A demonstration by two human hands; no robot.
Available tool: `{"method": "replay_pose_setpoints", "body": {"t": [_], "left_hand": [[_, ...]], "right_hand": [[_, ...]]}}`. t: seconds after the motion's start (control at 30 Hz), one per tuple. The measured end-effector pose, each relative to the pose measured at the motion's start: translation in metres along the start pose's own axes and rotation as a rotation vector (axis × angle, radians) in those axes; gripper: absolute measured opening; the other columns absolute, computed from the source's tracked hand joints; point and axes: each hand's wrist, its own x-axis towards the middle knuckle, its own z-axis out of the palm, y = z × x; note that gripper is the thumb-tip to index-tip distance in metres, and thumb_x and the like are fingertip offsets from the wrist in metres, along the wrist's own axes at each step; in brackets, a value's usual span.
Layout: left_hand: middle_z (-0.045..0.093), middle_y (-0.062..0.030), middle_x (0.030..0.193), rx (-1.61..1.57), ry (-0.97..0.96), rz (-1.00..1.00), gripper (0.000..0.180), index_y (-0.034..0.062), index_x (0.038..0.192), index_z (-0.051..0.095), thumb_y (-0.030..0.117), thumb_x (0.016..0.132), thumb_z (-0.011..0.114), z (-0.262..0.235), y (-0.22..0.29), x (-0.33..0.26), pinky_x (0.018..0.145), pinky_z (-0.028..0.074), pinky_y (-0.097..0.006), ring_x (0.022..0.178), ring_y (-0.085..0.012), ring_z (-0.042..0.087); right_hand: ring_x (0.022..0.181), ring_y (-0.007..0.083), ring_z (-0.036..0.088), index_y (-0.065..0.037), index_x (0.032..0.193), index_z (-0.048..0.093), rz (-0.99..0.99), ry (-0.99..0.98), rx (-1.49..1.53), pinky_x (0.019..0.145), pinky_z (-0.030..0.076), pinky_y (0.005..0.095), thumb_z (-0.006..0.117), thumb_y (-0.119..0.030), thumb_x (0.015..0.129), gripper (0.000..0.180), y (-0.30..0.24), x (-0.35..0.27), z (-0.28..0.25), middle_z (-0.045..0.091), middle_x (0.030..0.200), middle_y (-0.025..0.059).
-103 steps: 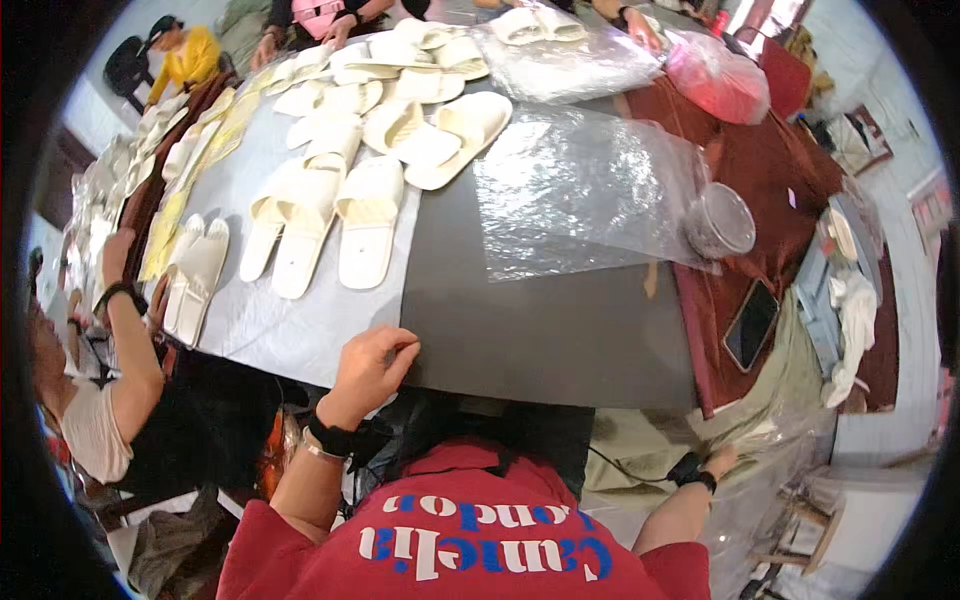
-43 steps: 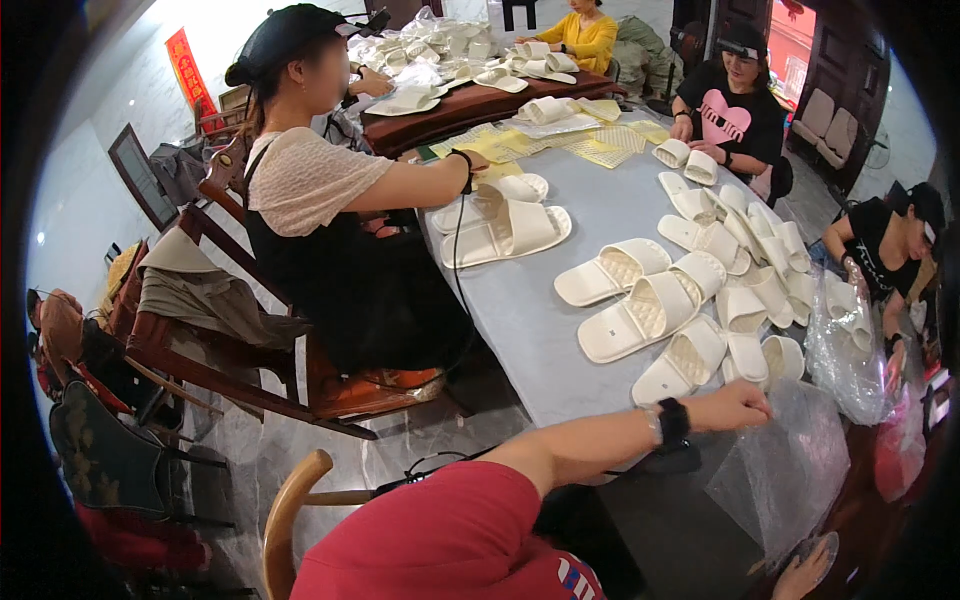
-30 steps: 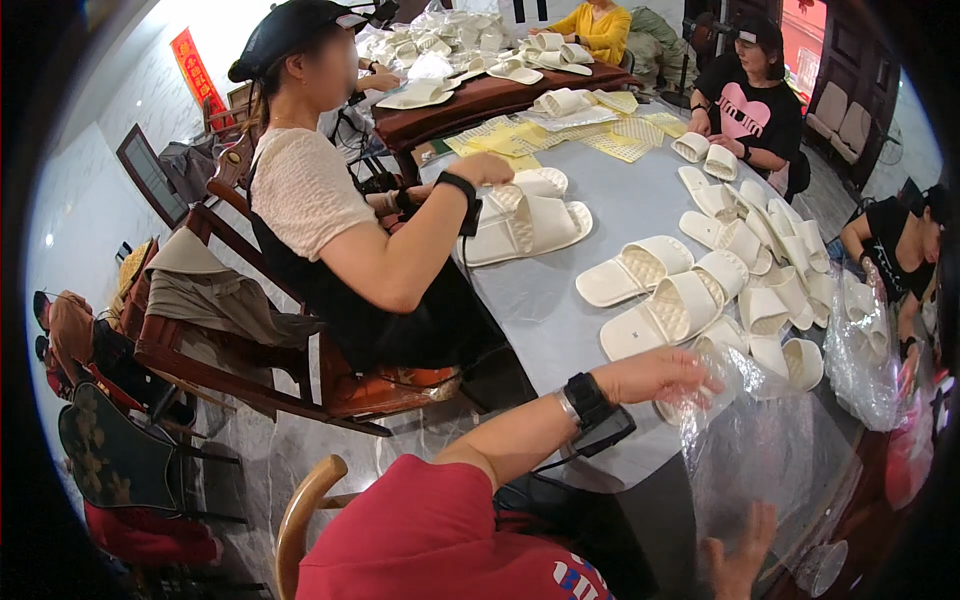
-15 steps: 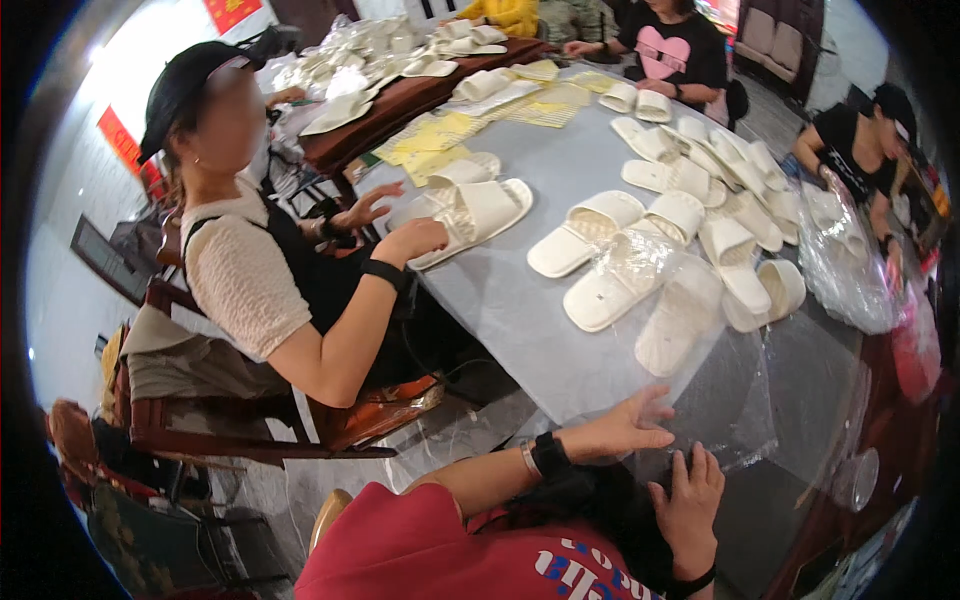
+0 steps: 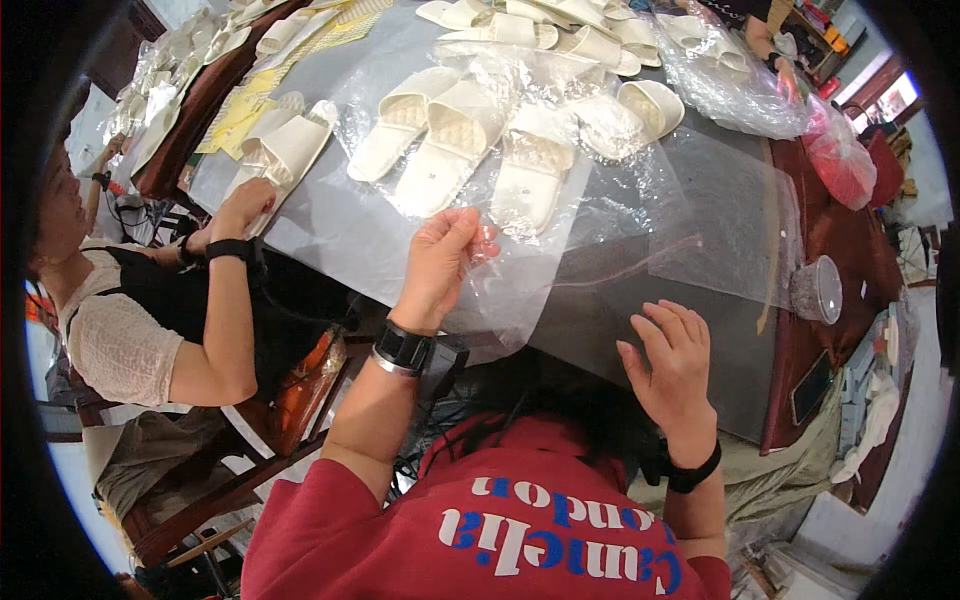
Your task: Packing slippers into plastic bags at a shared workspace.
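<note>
My left hand (image 5: pixel 440 262) is closed in a pinch on a clear plastic bag (image 5: pixel 510 290) at the table's near edge. The film spreads from my fingers across the grey tabletop and over several cream slippers (image 5: pixel 455 140). One of the covered slippers (image 5: pixel 530 185) lies just beyond my left fingertips, toe pointing away. My right hand (image 5: pixel 672 365) hovers over the near edge with its fingers apart and nothing in it. More clear film (image 5: pixel 725 250) lies flat beyond my right hand.
At the left, a co-worker's hand (image 5: pixel 245 205) touches a slipper (image 5: pixel 292 145) beside yellow striped sheets (image 5: pixel 240 112). A round clear tub (image 5: pixel 817 290) and a phone (image 5: pixel 812 388) lie at the right. A bag of slippers (image 5: pixel 725 85) and a pink bag (image 5: pixel 838 155) are at the far right.
The view has shifted, with the slippers now higher up. My left hand has moved onto the film, which now stretches over the slippers. My hands have drawn apart.
</note>
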Motion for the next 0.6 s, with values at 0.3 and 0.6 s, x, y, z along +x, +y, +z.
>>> {"method": "replay_pose_setpoints", "body": {"t": [0.3,0.6], "left_hand": [[0.061,-0.0045,0.078,0.057,-0.008,0.016,0.013,0.0046,0.095,0.058,0.017,0.092,0.061,-0.005,-0.005,-0.019,0.070,0.054,-0.032,0.072,-0.0169,0.061],[0.067,-0.0049,0.091,0.325,-0.378,-0.089,0.015,0.0038,0.098,0.064,0.017,0.092,0.061,0.027,0.001,-0.019,0.078,0.050,-0.027,0.083,-0.0134,0.062]], "right_hand": [[0.113,0.0362,0.050,-0.006,0.100,0.064,0.017,0.183,0.001,0.095,0.038,0.0476,0.072,-0.015,0.072,0.030,-0.004,0.010,-0.010,0.057,0.116,0.0133],[0.117,0.0356,0.048,-0.009,0.102,0.060,-0.082,0.192,-0.109,0.098,0.034,0.0524,0.068,-0.008,0.074,0.029,0.008,0.005,-0.006,0.057,0.118,0.0117]]}}
